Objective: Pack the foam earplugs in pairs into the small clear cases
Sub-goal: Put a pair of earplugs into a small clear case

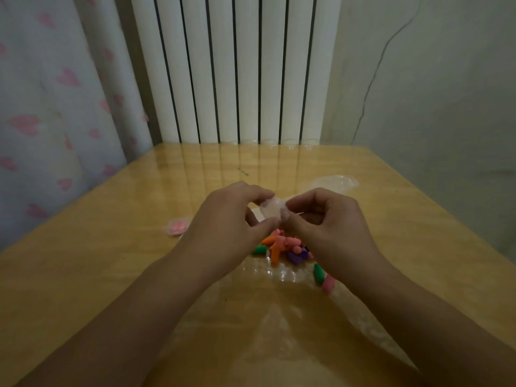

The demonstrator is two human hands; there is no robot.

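Left hand (223, 219) and right hand (326, 219) each hold a closed fingertip grip on one clear case (271, 209), raised above the earplugs (284, 248) on the bench (111, 261). A filled case (178, 227) lies left of the earplugs.

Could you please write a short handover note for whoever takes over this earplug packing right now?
Left hand and right hand: both pinch one small clear case above the table; I cannot tell whether it is open.
Loose earplugs lie in a mixed pile below the hands, on clear plastic.
Done: one case holding pink earplugs sits to the left.
Left: fill the held case with a pair, then pack the rest.
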